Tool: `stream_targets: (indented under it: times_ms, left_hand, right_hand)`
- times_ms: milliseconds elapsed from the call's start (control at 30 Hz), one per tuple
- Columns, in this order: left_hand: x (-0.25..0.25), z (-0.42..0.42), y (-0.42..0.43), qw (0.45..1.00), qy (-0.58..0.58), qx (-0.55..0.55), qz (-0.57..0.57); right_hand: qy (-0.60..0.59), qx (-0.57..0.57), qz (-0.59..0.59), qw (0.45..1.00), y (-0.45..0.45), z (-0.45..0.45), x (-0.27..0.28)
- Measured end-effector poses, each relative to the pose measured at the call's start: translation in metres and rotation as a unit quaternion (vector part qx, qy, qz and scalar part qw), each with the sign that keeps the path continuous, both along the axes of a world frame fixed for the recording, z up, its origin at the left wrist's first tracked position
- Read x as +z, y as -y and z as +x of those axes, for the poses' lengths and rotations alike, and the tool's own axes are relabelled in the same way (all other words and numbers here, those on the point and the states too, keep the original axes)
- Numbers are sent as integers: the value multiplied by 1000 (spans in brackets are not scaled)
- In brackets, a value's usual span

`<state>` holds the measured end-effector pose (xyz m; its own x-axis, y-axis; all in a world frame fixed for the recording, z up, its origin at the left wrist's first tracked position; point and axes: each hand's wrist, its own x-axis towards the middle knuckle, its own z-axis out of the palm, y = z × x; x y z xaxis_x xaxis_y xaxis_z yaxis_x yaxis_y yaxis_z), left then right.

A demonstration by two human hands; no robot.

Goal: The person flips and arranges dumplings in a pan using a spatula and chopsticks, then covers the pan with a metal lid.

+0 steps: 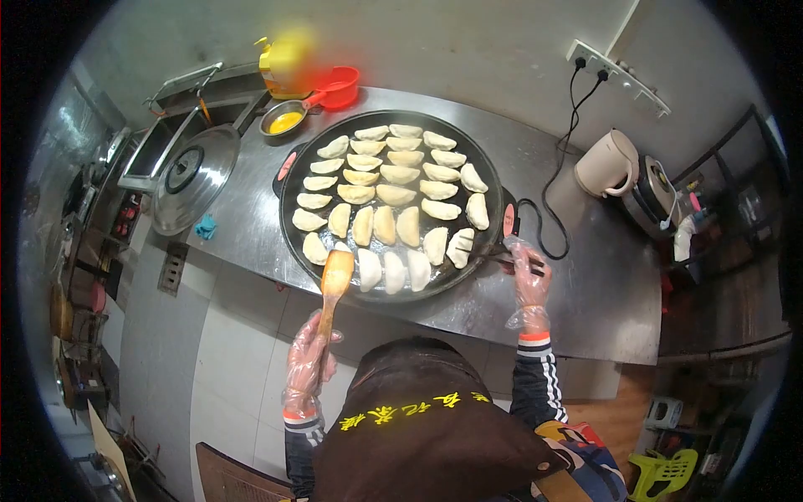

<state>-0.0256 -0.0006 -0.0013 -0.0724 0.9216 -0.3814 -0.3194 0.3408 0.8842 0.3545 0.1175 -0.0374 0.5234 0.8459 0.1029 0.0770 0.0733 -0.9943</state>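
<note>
A wide black electric pan holds several rows of half-moon dumplings, some browned and some pale. My left hand, in a clear plastic glove, is closed around the handle of a wooden spatula. The spatula's blade is over the pan's near-left rim, beside pale dumplings. My right hand, also gloved, grips a dark utensil at the pan's right edge. Its dark prongs or slots lie over a dumpling there; its exact kind is hard to make out.
A glass lid and blue cloth lie left on the steel table. Behind stand a bowl of yellow liquid, a red dipper and a yellow jug. A kettle and black cord are right.
</note>
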Motion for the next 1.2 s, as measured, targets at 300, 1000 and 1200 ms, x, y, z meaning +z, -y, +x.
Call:
stream_targets:
  times_ms: [300, 1000, 1200]
  left_hand:
    - [-3, 9, -7, 1000, 4, 9, 14]
    - [0, 42, -29, 1000, -21, 18, 6]
    - [-4, 53, -27, 999, -28, 34, -11]
  right_hand:
    - [72, 86, 8, 994, -17, -17, -21]
    - [26, 182, -26, 983, -34, 3, -13]
    - [-22, 186, -33, 982, -46, 13, -31]
